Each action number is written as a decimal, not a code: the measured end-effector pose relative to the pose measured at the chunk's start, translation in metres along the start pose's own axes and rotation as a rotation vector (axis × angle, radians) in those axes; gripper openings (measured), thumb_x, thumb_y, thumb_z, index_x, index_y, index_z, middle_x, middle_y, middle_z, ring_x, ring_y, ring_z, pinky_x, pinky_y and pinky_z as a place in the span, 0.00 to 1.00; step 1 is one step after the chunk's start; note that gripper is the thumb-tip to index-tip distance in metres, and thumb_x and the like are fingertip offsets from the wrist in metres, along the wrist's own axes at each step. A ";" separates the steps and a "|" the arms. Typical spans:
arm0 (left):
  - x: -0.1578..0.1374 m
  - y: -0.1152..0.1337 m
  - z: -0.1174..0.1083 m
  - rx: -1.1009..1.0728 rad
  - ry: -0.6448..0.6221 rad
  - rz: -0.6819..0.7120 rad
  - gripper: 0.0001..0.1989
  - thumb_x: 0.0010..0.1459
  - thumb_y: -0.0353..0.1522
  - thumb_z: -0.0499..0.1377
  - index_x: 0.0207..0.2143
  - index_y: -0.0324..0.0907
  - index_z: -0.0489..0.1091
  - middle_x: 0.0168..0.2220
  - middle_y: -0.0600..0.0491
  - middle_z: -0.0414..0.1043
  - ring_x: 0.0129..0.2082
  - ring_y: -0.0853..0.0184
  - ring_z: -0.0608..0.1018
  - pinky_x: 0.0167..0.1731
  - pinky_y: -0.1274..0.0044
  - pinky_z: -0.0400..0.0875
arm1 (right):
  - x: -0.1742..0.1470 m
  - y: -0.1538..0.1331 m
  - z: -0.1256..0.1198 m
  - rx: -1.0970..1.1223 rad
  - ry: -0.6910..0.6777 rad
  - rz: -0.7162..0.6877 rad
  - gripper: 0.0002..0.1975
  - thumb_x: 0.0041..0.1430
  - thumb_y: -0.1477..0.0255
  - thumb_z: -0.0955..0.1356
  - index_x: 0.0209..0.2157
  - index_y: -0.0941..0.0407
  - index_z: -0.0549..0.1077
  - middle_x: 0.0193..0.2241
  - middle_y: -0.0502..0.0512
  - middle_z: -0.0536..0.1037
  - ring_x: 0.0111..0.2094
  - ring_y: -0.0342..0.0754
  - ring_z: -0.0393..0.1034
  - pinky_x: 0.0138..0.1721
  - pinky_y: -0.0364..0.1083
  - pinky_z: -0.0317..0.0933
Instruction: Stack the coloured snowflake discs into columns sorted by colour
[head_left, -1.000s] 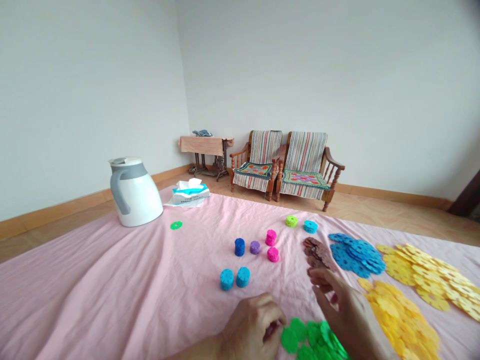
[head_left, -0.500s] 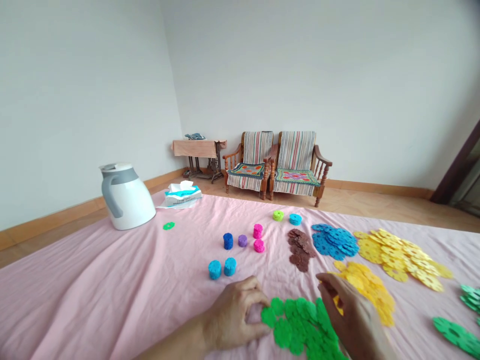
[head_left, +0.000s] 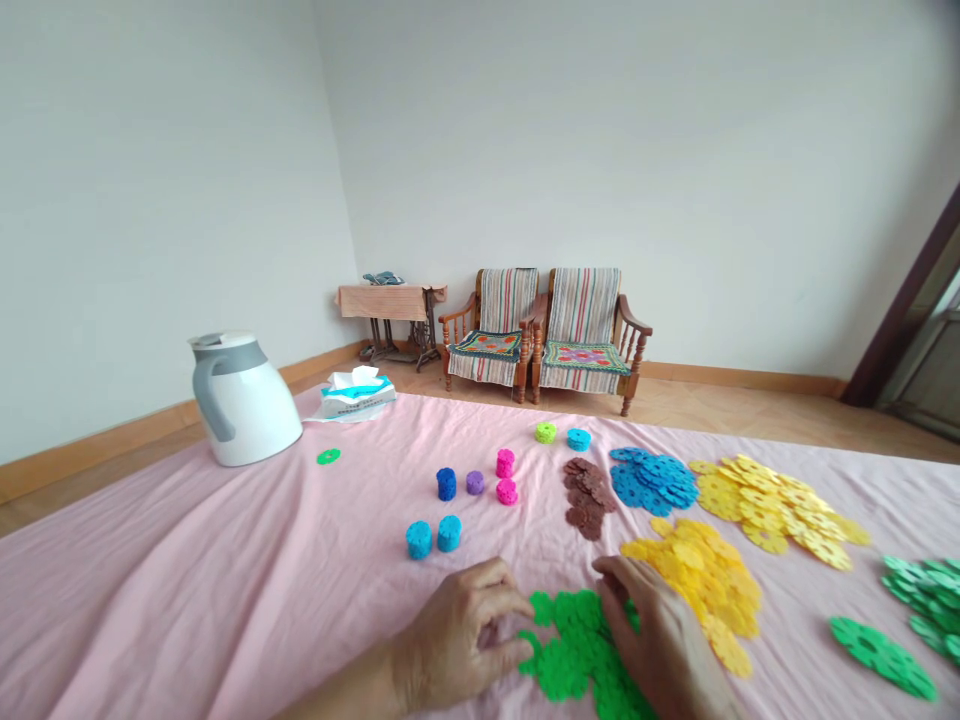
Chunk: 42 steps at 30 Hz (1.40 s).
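Note:
My left hand (head_left: 472,630) is at the left edge of a pile of flat green notched plastic discs (head_left: 570,660). Its thumb and fingers curl around one green disc (head_left: 527,660), which shows above and below the thumb tip. My right hand (head_left: 652,630) is over the right side of the same pile, fingers bent and their tips close together. It covers part of the discs, and whatever is between its fingertips is hidden. Just beyond the right hand lies a heap of orange-yellow discs (head_left: 705,570).
Short disc stacks, among them light-blue (head_left: 418,540), dark-blue (head_left: 446,484) and pink (head_left: 507,492), stand ahead on a pink cloth (head_left: 225,560). Brown (head_left: 587,495), blue (head_left: 652,480) and yellow (head_left: 780,505) heaps lie right. A white jug (head_left: 251,410) and tissue pack (head_left: 356,395) stand left.
My right hand has come down and leftward onto the green pile. My left hand stays at the pile's left edge. The whole view has shifted slightly, showing more green discs at the right.

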<state>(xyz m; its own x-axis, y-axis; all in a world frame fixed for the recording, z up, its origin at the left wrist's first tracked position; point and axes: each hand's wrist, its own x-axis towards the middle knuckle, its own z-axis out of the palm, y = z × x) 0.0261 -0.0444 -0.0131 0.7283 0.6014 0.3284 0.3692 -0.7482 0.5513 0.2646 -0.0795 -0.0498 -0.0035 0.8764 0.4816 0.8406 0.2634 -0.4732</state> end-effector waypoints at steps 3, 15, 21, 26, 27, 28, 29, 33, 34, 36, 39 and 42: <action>0.006 0.006 0.005 -0.009 0.080 -0.032 0.11 0.59 0.36 0.55 0.37 0.40 0.73 0.34 0.48 0.70 0.37 0.65 0.72 0.39 0.75 0.66 | 0.002 0.006 -0.001 0.035 0.041 0.042 0.12 0.63 0.67 0.58 0.37 0.54 0.71 0.34 0.55 0.78 0.36 0.49 0.73 0.37 0.48 0.66; 0.053 0.021 0.047 0.059 -0.114 0.171 0.37 0.48 0.55 0.57 0.53 0.39 0.62 0.49 0.43 0.68 0.50 0.55 0.69 0.54 0.65 0.58 | 0.014 0.016 -0.029 0.100 0.231 0.230 0.14 0.59 0.61 0.60 0.38 0.54 0.72 0.29 0.52 0.79 0.27 0.46 0.73 0.29 0.43 0.64; 0.063 0.023 0.060 0.065 -0.148 0.206 0.37 0.49 0.53 0.58 0.56 0.42 0.60 0.53 0.45 0.66 0.52 0.55 0.67 0.56 0.64 0.53 | 0.015 0.022 -0.031 0.080 0.248 0.249 0.15 0.59 0.61 0.60 0.38 0.54 0.72 0.29 0.52 0.79 0.27 0.47 0.73 0.30 0.44 0.64; 0.060 0.020 0.061 0.030 -0.172 0.273 0.33 0.49 0.52 0.59 0.53 0.44 0.64 0.51 0.48 0.69 0.51 0.56 0.69 0.55 0.66 0.55 | 0.016 0.025 -0.032 0.070 0.232 0.246 0.14 0.59 0.62 0.60 0.38 0.54 0.71 0.29 0.51 0.79 0.27 0.47 0.72 0.29 0.44 0.64; 0.060 0.019 0.061 0.017 -0.180 0.288 0.32 0.49 0.52 0.59 0.52 0.44 0.65 0.50 0.48 0.70 0.50 0.57 0.70 0.54 0.66 0.55 | 0.016 0.026 -0.031 0.065 0.225 0.245 0.14 0.60 0.62 0.60 0.38 0.54 0.71 0.28 0.51 0.79 0.27 0.46 0.72 0.29 0.44 0.64; 0.059 0.018 0.060 0.004 -0.185 0.297 0.31 0.50 0.52 0.59 0.51 0.45 0.66 0.49 0.48 0.71 0.50 0.57 0.70 0.54 0.67 0.56 | 0.016 0.027 -0.030 0.055 0.215 0.244 0.14 0.60 0.62 0.59 0.38 0.54 0.71 0.28 0.51 0.79 0.26 0.46 0.72 0.29 0.44 0.64; 0.059 0.018 0.060 -0.008 -0.184 0.299 0.30 0.50 0.52 0.58 0.51 0.44 0.66 0.48 0.48 0.72 0.49 0.58 0.71 0.53 0.67 0.57 | 0.016 0.028 -0.030 0.042 0.200 0.240 0.14 0.60 0.63 0.59 0.38 0.54 0.71 0.28 0.51 0.78 0.26 0.46 0.71 0.29 0.45 0.64; 0.058 0.016 0.061 -0.035 -0.136 0.291 0.31 0.51 0.51 0.58 0.53 0.44 0.64 0.51 0.47 0.69 0.51 0.58 0.69 0.54 0.68 0.57 | 0.017 0.032 -0.028 -0.043 0.125 0.129 0.12 0.58 0.69 0.60 0.40 0.56 0.71 0.33 0.55 0.78 0.33 0.49 0.71 0.36 0.48 0.64; 0.058 0.015 0.062 -0.035 -0.138 0.302 0.31 0.51 0.51 0.59 0.53 0.44 0.64 0.52 0.47 0.69 0.51 0.58 0.69 0.54 0.68 0.56 | 0.018 0.033 -0.027 -0.077 0.097 0.088 0.12 0.57 0.70 0.60 0.40 0.56 0.71 0.35 0.56 0.77 0.37 0.51 0.71 0.39 0.50 0.63; 0.058 0.013 0.064 -0.030 -0.165 0.330 0.30 0.51 0.50 0.60 0.53 0.45 0.65 0.51 0.48 0.70 0.51 0.57 0.69 0.54 0.67 0.56 | 0.017 0.034 -0.027 -0.157 0.036 0.034 0.13 0.56 0.71 0.62 0.41 0.54 0.71 0.39 0.55 0.77 0.43 0.54 0.68 0.43 0.54 0.60; 0.058 0.011 0.065 -0.036 -0.216 0.358 0.26 0.52 0.48 0.60 0.50 0.46 0.68 0.50 0.49 0.72 0.51 0.58 0.70 0.54 0.67 0.56 | 0.016 0.034 -0.027 -0.235 -0.053 -0.003 0.15 0.56 0.71 0.63 0.45 0.50 0.70 0.44 0.53 0.76 0.46 0.55 0.66 0.45 0.56 0.57; 0.059 0.011 0.062 -0.062 -0.260 0.380 0.24 0.54 0.47 0.58 0.49 0.45 0.69 0.48 0.50 0.73 0.50 0.59 0.71 0.55 0.68 0.55 | 0.014 0.034 -0.027 -0.282 -0.108 -0.037 0.15 0.57 0.69 0.64 0.47 0.50 0.70 0.46 0.53 0.75 0.47 0.55 0.66 0.46 0.55 0.56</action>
<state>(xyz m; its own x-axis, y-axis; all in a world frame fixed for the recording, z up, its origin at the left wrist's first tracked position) 0.1088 -0.0348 -0.0348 0.9289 0.1920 0.3168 0.0192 -0.8790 0.4764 0.3075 -0.0690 -0.0388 -0.0819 0.9102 0.4060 0.9560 0.1868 -0.2260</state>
